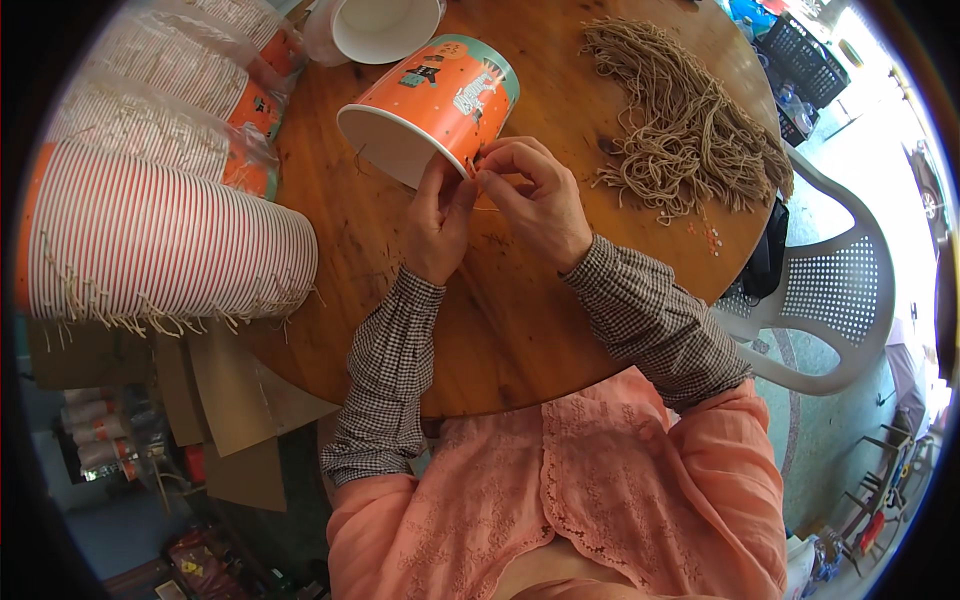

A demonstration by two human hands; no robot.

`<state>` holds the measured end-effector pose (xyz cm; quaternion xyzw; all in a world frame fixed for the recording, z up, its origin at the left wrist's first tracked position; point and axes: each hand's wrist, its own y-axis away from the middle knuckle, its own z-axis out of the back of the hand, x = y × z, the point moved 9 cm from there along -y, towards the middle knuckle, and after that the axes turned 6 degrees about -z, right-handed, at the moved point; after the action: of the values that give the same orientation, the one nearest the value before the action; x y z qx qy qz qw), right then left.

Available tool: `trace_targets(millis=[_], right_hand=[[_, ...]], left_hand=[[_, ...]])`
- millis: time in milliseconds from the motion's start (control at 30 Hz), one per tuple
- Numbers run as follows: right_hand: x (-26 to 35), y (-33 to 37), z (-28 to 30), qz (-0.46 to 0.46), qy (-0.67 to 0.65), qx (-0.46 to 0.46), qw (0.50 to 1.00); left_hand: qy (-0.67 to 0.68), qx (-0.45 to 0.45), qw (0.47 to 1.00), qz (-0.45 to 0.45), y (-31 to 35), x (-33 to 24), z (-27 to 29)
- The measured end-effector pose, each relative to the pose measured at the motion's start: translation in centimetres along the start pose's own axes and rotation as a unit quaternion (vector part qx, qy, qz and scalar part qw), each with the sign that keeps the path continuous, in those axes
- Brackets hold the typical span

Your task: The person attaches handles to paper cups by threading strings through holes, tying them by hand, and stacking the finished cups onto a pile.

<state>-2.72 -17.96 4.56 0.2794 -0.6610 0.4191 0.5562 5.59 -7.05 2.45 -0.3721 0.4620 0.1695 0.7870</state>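
An orange paper bucket with a green band and cartoon prints lies on its side on the round wooden table. Its white open mouth faces the lower left. My left hand grips the bucket at the rim, its fingers partly inside and its thumb outside. Right beside it, my right hand is closed in a pinch at the same spot on the rim. A thin strand shows by the fingertips, but what the pinch holds is mostly hidden.
A loose heap of tan cords lies at the right. A long nested stack of buckets with cord ends hanging out fills the left side, with bagged stacks behind. A white bucket stands at the back. A grey chair is at the right.
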Motion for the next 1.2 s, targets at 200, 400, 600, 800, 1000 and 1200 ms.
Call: trace_targets(millis=[200,400,600,800,1000,1200], right_hand=[[-0.3,-0.2,0.0,-0.009,0.003,0.001,1.0],[-0.7,-0.5,0.2,-0.008,0.001,-0.003,1.0],[-1.5,-0.7,0.4,-0.047,0.003,-0.017,0.999],[-1.6,-0.9,0.5,-0.041,0.027,-0.021,0.999],[-2.4,-0.7,-0.1,-0.072,-0.004,0.001,0.997],[-1.5,-0.4,-0.5,-0.047,0.023,0.0,0.999]], left_hand=[[0.005,-0.009,1.0,-0.023,0.0,-0.3,0.0],[-0.016,-0.008,0.999,-0.028,0.0,-0.7,0.0],[-0.008,-0.021,0.999,-0.05,0.1,-1.1,-0.3],[-0.022,-0.064,0.996,-0.056,0.1,-2.0,-0.2],[-0.047,-0.134,0.989,-0.024,0.2,-1.5,1.4],[-0.145,-0.19,0.969,-0.064,0.2,-2.3,3.1]])
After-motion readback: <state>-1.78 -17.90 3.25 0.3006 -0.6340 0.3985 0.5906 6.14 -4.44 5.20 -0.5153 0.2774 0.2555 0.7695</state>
